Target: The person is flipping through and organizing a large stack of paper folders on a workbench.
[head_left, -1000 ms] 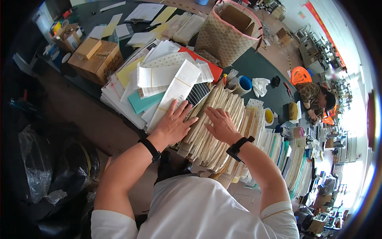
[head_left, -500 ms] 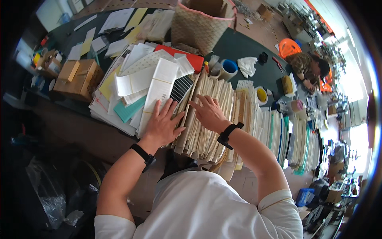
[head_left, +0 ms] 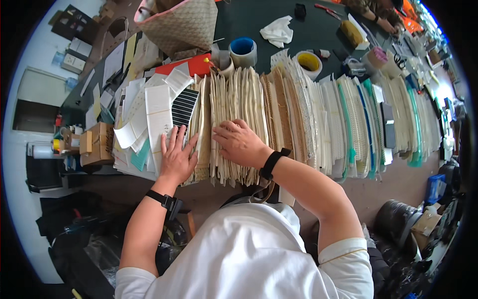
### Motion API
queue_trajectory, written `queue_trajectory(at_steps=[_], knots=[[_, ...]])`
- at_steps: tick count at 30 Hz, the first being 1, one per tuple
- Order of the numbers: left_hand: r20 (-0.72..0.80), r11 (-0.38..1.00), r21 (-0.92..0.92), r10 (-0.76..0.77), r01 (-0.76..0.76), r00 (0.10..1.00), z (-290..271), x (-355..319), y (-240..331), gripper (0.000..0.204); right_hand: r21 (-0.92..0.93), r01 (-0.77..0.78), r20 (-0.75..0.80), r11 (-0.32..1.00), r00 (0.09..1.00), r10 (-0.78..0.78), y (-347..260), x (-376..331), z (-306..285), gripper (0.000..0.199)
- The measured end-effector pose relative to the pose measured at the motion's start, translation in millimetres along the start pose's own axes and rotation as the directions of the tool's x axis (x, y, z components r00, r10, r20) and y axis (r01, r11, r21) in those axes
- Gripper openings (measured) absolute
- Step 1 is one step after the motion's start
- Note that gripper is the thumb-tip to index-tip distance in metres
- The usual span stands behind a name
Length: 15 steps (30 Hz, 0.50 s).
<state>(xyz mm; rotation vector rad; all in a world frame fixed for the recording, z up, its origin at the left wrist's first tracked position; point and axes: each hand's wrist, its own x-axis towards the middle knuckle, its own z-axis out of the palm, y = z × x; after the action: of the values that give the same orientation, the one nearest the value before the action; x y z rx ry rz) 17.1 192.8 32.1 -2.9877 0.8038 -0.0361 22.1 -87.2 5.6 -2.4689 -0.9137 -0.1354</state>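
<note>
My left hand (head_left: 177, 155) lies flat with its fingers spread, on a long white paper strip (head_left: 158, 109) and against the edge of a thin group of cream sheets (head_left: 202, 117). A black panel with pale stripes (head_left: 184, 105) shows just beyond its fingertips. To its right, my right hand (head_left: 241, 143) rests on a thick bundle of upright cream sheets (head_left: 236, 94). Its fingers are bent and close together, hooked over the bundle's left side; the thumb is mostly hidden. A narrow dark gap parts this bundle from the thin group.
More upright sheets and folders (head_left: 343, 119) run to the right. Behind stand a patterned bag (head_left: 177, 27), a blue-lined tape roll (head_left: 243, 51), a yellow-cored roll (head_left: 308, 64) and crumpled white tissue (head_left: 277, 31). A cardboard box (head_left: 98, 144) sits left. Another person (head_left: 378, 12) works far right.
The view has swung rightward along the row. My right hand's fingers have drawn in, and the gap beside the thick bundle is plainer. My left hand stays spread over the papers.
</note>
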Motion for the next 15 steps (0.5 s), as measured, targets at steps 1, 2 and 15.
queue_trajectory(at_steps=[1, 2, 15], knots=[[0.014, 1.000, 0.018, 0.009, -0.009, 1.000, -0.6, 0.4, 0.3, 0.057, 0.003, 0.001, -0.029, 1.000, 1.000, -0.001, -0.4, -1.2, 2.0, 0.052], [0.021, 1.000, 0.029, 0.010, -0.010, 1.000, -0.9, 1.3, 0.2, 0.057, 0.020, -0.004, -0.043, 1.000, 0.999, 0.005, -0.6, -1.6, 3.6, 0.052], [0.093, 0.997, 0.074, 0.002, -0.009, 0.996, -10.1, -1.0, 4.2, 0.057, 0.022, -0.018, -0.043, 1.000, 0.999, 0.018, -2.7, -4.0, 7.1, 0.057]])
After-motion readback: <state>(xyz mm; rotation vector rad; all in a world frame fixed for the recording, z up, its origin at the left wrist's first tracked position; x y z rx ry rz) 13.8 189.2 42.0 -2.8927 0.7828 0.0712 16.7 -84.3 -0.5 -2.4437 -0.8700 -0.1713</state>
